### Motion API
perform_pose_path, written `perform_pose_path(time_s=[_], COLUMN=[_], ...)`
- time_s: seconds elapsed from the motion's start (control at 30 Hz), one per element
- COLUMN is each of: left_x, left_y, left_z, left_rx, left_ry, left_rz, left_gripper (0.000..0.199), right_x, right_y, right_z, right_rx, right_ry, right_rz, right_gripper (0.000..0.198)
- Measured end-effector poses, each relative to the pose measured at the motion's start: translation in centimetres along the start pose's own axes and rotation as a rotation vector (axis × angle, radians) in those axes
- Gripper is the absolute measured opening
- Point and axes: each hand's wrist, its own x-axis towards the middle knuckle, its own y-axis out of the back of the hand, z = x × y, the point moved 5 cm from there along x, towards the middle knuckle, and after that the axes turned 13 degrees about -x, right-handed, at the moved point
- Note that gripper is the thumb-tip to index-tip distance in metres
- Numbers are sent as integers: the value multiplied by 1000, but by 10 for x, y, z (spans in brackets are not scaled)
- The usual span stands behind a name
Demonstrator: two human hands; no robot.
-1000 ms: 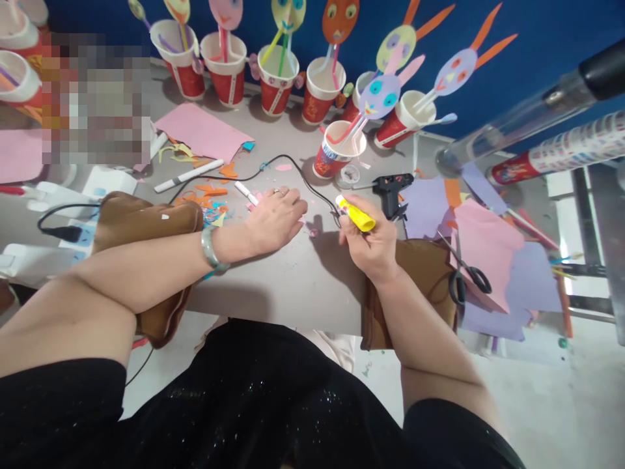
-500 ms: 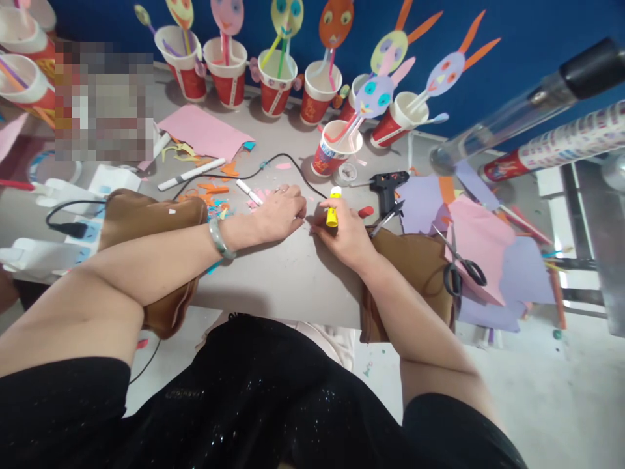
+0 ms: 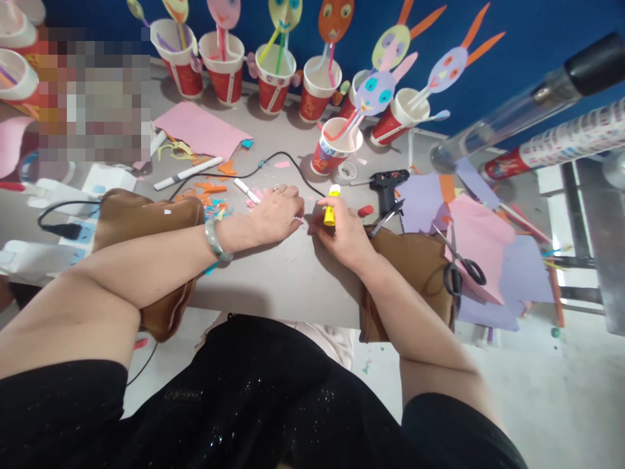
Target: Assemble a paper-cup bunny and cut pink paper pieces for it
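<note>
My right hand [image 3: 344, 231] is wrapped round a yellow glue stick [image 3: 331, 207] with its white end pointing up. Facing it across a small gap, my left hand [image 3: 278, 213] is closed, its fingertips pinching a small pale scrap of paper [image 3: 301, 221] that is mostly hidden. A red cap [image 3: 365, 211] lies just beyond my right hand. Behind both hands stands a red paper cup [image 3: 324, 158] holding a purple paper face [image 3: 375, 94] on straws. A white pen [image 3: 247, 191] and pink scraps lie by my left hand.
A black glue gun [image 3: 388, 185], scissors [image 3: 453, 257] and coloured paper [image 3: 481, 231] are on the right. Several cups with paper faces line the blue wall. A power strip [image 3: 81, 228] and brown pad [image 3: 146, 218] are at left; a black cable [image 3: 293, 159] crosses behind my hands.
The pale scrap at my left fingertips shows a little more. Both hands stay nearly in place, and the view has shifted slightly.
</note>
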Motion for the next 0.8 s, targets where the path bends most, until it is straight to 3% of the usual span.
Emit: perform_pose_path(time_s=[0.33,0.57,0.8], left_x=[4,2,-1], left_y=[1,4,-1], left_z=[7,10,7], left_rx=[-25,141,16], left_ry=[15,-123,-144], left_rz=[-7,104,62], left_gripper=[16,25,18], right_x=[-1,-4,-5], right_y=[-1,1,11], right_z=[0,1,4], right_rx=[46,48,73], right_ry=[-19,-73,-82], right_rz=[-5,29,144], right_gripper=[40,38,36])
